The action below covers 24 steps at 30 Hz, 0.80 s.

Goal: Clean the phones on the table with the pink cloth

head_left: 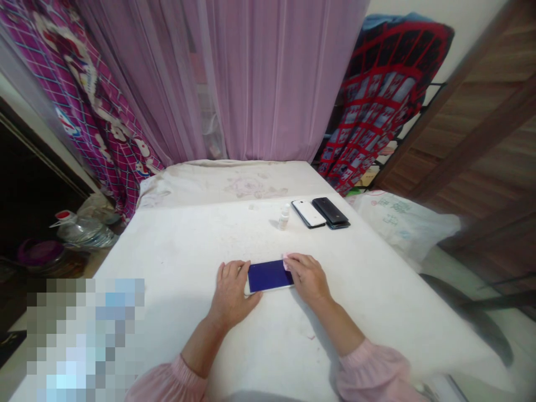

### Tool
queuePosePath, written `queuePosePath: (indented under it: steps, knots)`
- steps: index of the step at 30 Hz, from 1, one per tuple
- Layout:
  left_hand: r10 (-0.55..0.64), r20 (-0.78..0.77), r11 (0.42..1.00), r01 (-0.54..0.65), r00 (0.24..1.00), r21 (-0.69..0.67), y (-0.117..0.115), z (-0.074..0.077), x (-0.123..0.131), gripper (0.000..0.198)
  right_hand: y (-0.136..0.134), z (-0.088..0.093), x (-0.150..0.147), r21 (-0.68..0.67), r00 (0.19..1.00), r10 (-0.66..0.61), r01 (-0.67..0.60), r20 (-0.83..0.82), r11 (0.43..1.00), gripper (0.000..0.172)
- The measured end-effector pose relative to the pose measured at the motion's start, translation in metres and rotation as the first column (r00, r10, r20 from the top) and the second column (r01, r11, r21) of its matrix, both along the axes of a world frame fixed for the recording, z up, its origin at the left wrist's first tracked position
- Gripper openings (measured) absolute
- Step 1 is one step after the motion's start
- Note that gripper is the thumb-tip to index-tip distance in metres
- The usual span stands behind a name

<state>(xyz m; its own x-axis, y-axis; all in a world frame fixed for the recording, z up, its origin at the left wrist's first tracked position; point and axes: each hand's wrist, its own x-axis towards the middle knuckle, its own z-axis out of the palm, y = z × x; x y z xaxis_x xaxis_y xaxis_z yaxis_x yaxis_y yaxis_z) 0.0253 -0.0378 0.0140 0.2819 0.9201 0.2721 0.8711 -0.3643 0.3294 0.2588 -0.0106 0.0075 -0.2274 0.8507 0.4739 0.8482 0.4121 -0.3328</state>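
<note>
On the far left, a clear plastic jug (86, 230) with a red cap is standing beside the tabletop (180, 251), and a magenta patterned curtain (113, 111) is hanging behind it. My left hand (231, 293) is grasping the left end of the blue-screened phone (268, 276), fingers along its far edge and thumb at the near one. The phone is lying flat in front of me, between my two hands, its screen facing up. Beyond it, a small clear bottle (283, 218) is standing upright. At the screen's far right corner my right hand (310, 279) is pinching a small pink cloth (286, 261) against the phone. Farther back, a white phone (307, 213) is lying just right of the bottle, and a black phone (329, 210) is resting right beside that. Past the tabletop's right edge, a white plastic bag (402, 223) is sagging.
</note>
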Motion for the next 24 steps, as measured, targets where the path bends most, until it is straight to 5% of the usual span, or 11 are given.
queuePosePath:
  steps: [6,15,24]
  knots:
    - [-0.129,-0.076,0.992,0.128,0.989,-0.024,0.006,0.002,0.016,0.071,0.003,0.004,-0.002,-0.056,1.000,-0.003,0.004,0.024,0.998,0.029]
    - [-0.138,-0.019,0.990,0.137,0.990,-0.038,0.009,-0.001,0.025,0.064,-0.044,-0.005,0.007,0.031,0.992,0.064,-0.061,-0.111,0.998,0.029]
    - [-0.194,-0.027,0.978,0.191,0.981,-0.082,0.011,-0.001,0.015,0.064,-0.006,-0.005,0.002,0.008,0.990,-0.039,0.040,-0.136,0.999,0.030]
